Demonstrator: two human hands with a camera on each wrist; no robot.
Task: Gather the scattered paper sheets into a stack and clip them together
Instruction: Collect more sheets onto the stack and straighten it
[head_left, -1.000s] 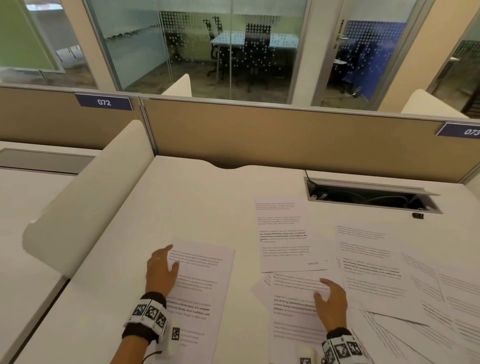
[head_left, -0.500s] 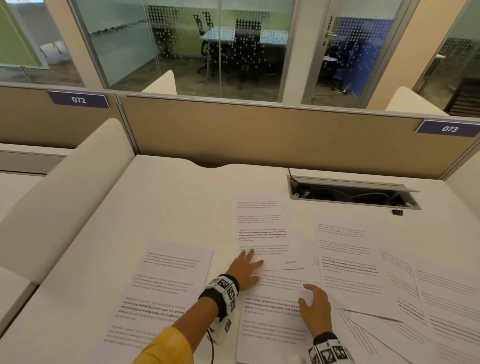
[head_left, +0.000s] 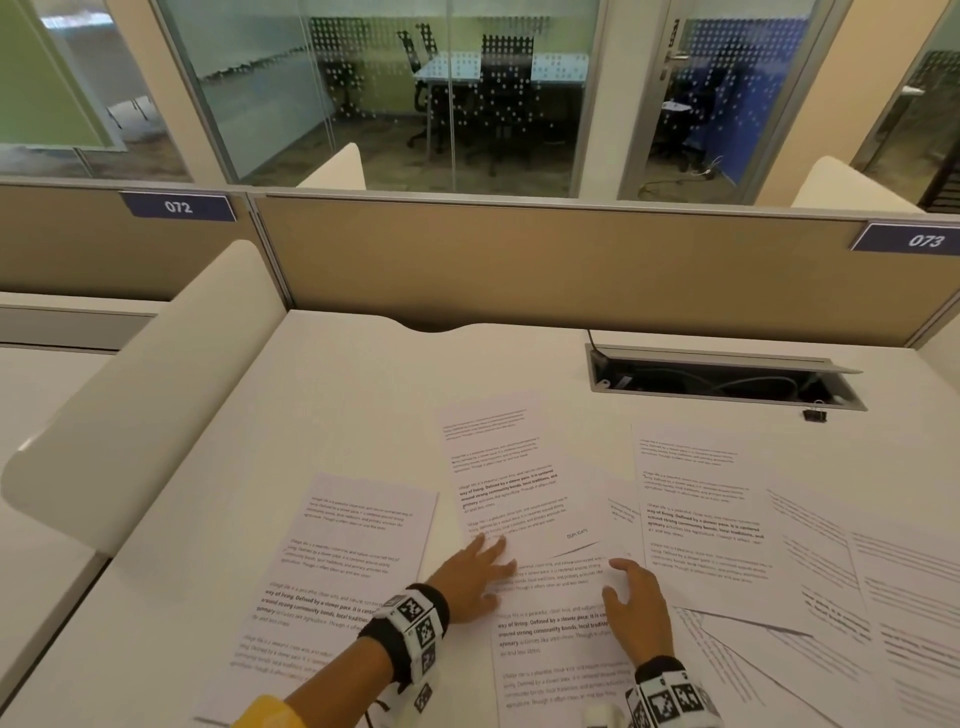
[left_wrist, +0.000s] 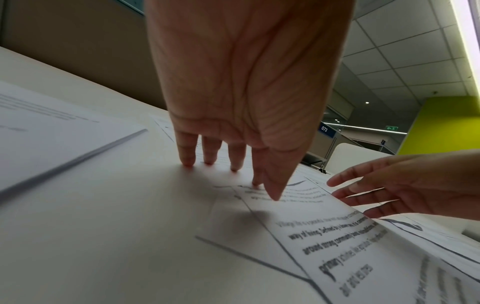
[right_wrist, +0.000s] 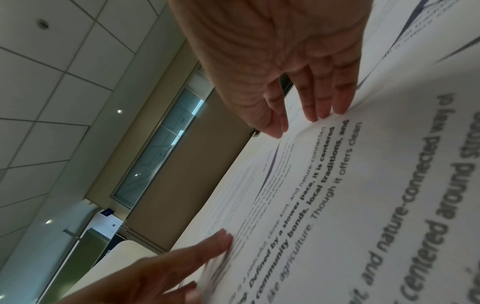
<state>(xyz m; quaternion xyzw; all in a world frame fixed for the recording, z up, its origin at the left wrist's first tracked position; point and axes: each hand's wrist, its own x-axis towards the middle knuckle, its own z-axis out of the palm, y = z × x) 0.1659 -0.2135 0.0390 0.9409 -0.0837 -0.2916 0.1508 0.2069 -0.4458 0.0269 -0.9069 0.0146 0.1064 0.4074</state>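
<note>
Printed paper sheets lie scattered on the white desk. My left hand (head_left: 493, 558) reaches across and presses straight fingertips (left_wrist: 207, 161) on the near left corner of the middle sheet (head_left: 509, 467). My right hand (head_left: 623, 577) lies flat on the near sheet (head_left: 561, 654), its fingers (right_wrist: 322, 107) touching the paper. One sheet (head_left: 353, 566) lies alone to the left. Several overlapping sheets (head_left: 701, 519) spread to the right. A small black binder clip (head_left: 814, 414) sits far right, beside the cable tray.
An open cable tray (head_left: 722, 376) is sunk into the desk at the back right. A tan partition (head_left: 519, 260) closes the far edge, and a white curved divider (head_left: 130, 405) bounds the left side. Bare desk shows between the papers and the partition.
My left hand left the left-hand sheet and crossed right to the middle sheet's near corner. My right hand stayed on the near sheet. The head view shifted slightly.
</note>
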